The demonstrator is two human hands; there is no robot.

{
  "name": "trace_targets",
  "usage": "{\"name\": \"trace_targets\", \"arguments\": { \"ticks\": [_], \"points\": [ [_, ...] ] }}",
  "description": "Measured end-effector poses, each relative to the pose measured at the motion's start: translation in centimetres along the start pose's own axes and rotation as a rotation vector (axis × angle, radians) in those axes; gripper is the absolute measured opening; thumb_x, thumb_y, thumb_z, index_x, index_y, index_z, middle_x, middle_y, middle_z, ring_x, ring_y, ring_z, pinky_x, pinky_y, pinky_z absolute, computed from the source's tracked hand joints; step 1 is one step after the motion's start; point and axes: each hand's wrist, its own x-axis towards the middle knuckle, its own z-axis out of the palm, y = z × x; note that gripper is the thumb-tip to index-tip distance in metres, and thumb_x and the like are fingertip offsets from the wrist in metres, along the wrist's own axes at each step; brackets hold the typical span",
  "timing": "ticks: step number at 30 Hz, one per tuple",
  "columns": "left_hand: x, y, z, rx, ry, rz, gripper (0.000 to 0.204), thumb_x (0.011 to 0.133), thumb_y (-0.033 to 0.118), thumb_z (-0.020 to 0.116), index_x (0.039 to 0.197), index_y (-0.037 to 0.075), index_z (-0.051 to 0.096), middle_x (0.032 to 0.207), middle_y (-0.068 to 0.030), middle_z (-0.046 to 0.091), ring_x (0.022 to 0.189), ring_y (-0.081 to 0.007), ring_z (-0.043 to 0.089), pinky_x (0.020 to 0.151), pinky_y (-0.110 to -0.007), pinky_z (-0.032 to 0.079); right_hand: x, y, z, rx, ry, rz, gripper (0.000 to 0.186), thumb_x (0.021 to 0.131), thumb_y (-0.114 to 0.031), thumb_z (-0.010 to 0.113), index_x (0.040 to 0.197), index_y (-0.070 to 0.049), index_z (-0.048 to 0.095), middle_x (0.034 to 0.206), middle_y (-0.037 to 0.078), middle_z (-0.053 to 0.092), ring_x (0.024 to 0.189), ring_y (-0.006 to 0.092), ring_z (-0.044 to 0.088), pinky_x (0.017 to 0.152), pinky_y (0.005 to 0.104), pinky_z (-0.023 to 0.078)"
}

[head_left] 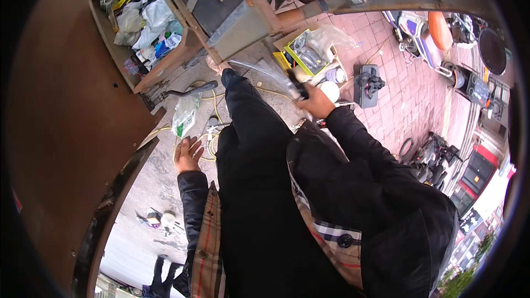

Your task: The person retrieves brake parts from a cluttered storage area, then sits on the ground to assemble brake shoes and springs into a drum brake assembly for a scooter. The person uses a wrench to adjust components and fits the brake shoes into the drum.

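My right hand (315,102) is closed on a dark, elongated object (295,81); a clear plastic strip or tube (259,69) runs up from near it, and I cannot tell whether I grip that too. My left hand (186,154) hangs with curled fingers apart and nothing visible in them, just below a white-and-green plastic bag (184,116). A yellow hose (213,149) lies coiled beside it. A black curved tool (193,88) lies on the ground. Near my right hand are an open yellow box (306,54) and a white round container (329,91).
An open bin (99,27) of plastic bags stands upper left, beside brown metal panels (72,105). A black case (367,85) sits on red paving (403,110). Scooters (430,44) line the right. A person in dark trousers (163,276) stands at lower left.
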Motion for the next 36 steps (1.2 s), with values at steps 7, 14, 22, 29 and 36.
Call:
{"name": "trace_targets", "arguments": {
  "ticks": [7, 14, 22, 29, 36],
  "points": [
    [0.2, -0.1, 0.4, 0.033, -0.052, 0.027, 0.041, 0.107, 0.030, 0.064, 0.134, 0.000, 0.063, 0.125, -0.0191, 0.074, 0.110, -0.0309, 0.074, 0.089, -0.043, 0.062, 5.6, 14.0, -2.0, -0.108, 0.210, 0.316, 0.093, 0.071, -0.040, 0.094, 0.139, 0.010, 0.054, 0.117, 0.034, 0.072, 0.114, 0.0455, 0.070, 0.098, 0.0475, 0.055],
    [-0.1, -1.9, -1.0, -0.101, 0.025, 0.027, 0.039, 0.105, 0.030, 0.067, 0.131, 0.001, 0.065, 0.122, -0.0185, 0.075, 0.107, -0.0316, 0.075, 0.088, -0.043, 0.062, 10.0, 11.8, 4.2, -0.184, -0.237, 0.296, 0.088, 0.070, -0.050, 0.092, 0.136, 0.004, 0.068, 0.123, 0.031, 0.073, 0.117, 0.0400, 0.072, 0.103, 0.0434, 0.056],
    [-1.5, -4.6, -2.1, -0.389, 0.163, -0.069, 0.030, 0.104, 0.023, 0.068, 0.124, 0.000, 0.066, 0.115, -0.0198, 0.076, 0.100, -0.0332, 0.076, 0.083, -0.046, 0.063, 9.5, -17.3, 5.8, 0.318, -0.323, -0.388, 0.035, 0.095, -0.023, 0.078, 0.123, -0.002, 0.073, 0.110, 0.019, 0.077, 0.104, 0.0318, 0.076, 0.087, 0.0395, 0.060],
    [-3.0, -1.9, 0.7, -0.478, 0.218, -0.109, 0.032, 0.106, 0.027, 0.066, 0.126, 0.001, 0.067, 0.115, -0.0171, 0.077, 0.100, -0.0299, 0.077, 0.082, -0.043, 0.063, 20.7, -35.8, 7.2, 0.197, -0.141, -0.685, 0.043, 0.092, -0.017, 0.079, 0.131, -0.001, 0.068, 0.118, 0.017, 0.075, 0.108, 0.0302, 0.072, 0.096, 0.0382, 0.055],
    [-1.7, 2.6, 3.2, -0.565, 0.316, -0.192, 0.033, 0.107, 0.022, 0.064, 0.126, -0.004, 0.065, 0.118, -0.0213, 0.074, 0.105, -0.0333, 0.075, 0.085, -0.044, 0.063, 44.8, -41.8, 10.9, -0.166, 0.095, -0.425, 0.104, 0.072, -0.031, 0.095, 0.158, -0.004, 0.043, 0.154, 0.031, 0.045, 0.143, 0.0502, 0.045, 0.117, 0.0524, 0.042]
  ]
}}
